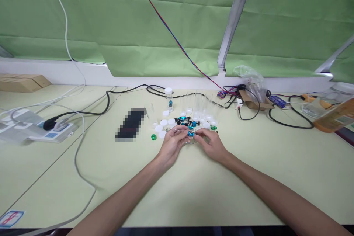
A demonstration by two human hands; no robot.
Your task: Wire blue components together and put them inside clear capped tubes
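Between my two hands, just above the table, is a small shiny blue metal part (190, 133). My left hand (174, 141) pinches it from the left, and a thin metal rod or wire sticks out from those fingers. From the right, the fingertips of my right hand (211, 143) close on the same part. Right behind my hands lies a pile of blue and black small parts (182, 118), partly hidden by the fingers. Several white round caps (164, 122) surround the pile. A green nut-like part (153, 137) sits left of my left hand.
Behind the pile stand several clear tubes (197, 101) and a white-capped tube (169, 99) with a blue part inside. A blurred-out dark rectangle (130, 124) lies left. Power strips (55, 132) and cables occupy the left side; a cardboard box (256, 101) and an orange bottle (336, 116) are right.
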